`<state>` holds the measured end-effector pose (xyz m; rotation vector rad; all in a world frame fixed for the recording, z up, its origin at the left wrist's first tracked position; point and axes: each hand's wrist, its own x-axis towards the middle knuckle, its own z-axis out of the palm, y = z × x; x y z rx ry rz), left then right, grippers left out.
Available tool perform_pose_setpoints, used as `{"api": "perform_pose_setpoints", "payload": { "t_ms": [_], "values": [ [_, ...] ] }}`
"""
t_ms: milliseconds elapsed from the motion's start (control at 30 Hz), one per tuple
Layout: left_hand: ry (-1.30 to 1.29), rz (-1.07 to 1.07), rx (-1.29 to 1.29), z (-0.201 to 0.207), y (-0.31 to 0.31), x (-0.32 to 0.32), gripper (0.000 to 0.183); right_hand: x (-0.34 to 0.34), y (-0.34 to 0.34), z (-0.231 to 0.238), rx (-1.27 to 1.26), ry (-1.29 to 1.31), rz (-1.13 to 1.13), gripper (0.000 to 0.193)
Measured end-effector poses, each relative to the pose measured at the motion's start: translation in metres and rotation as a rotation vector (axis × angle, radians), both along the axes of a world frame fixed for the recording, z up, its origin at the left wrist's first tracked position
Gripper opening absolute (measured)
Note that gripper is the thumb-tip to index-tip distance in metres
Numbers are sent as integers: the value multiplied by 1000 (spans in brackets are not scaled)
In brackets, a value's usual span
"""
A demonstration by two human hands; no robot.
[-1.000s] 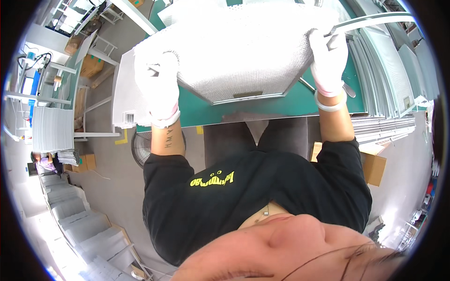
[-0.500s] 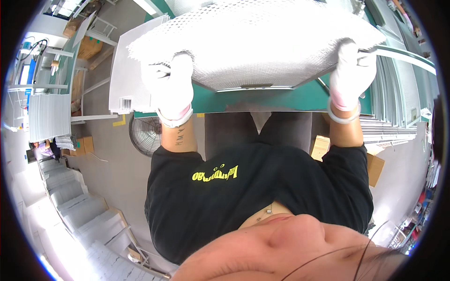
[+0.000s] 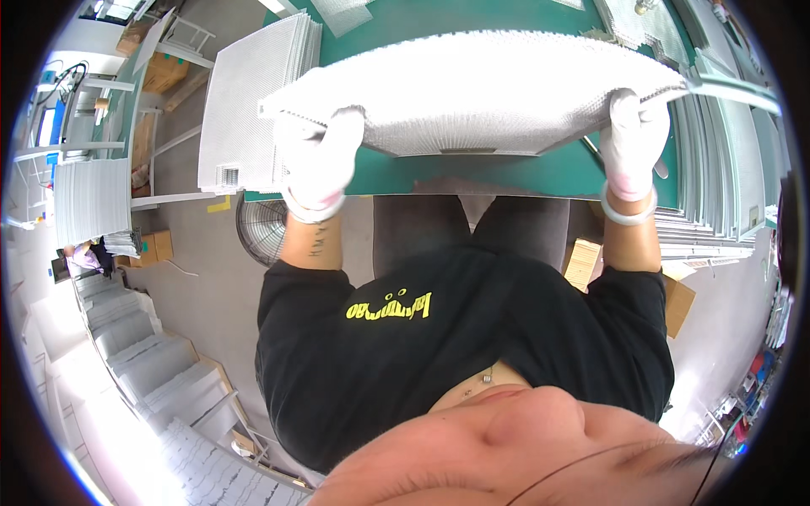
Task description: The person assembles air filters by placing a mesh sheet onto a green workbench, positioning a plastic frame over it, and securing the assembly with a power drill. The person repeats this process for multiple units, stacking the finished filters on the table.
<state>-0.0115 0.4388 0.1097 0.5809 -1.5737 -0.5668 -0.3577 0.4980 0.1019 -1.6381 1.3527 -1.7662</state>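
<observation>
A large white mesh panel (image 3: 472, 84) bows upward between my hands above the green table (image 3: 380, 173). My left hand (image 3: 325, 156), in a white glove, grips its left edge. On the opposite edge my right hand (image 3: 634, 143), gloved as well, has its fingers closed round the rim. Near the panel's front edge sits a small dark rectangular area, whether slot or label I cannot tell. Beside my left hand lies a stack of similar pale sheets (image 3: 240, 110), with a small rectangular cutout in the top one's corner.
Pale sheets (image 3: 717, 160) stand layered to the right of the table. Clear-looking mesh pieces (image 3: 344, 15) lie at its far side. A round fan (image 3: 263, 232) stands on the floor at left, and cardboard boxes (image 3: 677, 305) are at right. Many sheets (image 3: 143, 358) line the lower left.
The panel's far edge has come down and nearer, uncovering green tabletop and mesh pieces behind it. My left hand has shifted slightly right; both hands still hold the panel.
</observation>
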Motion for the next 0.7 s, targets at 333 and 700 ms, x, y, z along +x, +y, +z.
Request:
{"api": "perform_pose_setpoints", "payload": {
  "t_ms": [333, 700],
  "values": [
    [295, -168, -27, 19, 6, -4, 22, -3, 5, 32, -213, 7, 65, 25],
    [-801, -782, 196, -72, 1, 18, 50, 21, 71, 46, -426, 284, 1063, 40]
  ]
}}
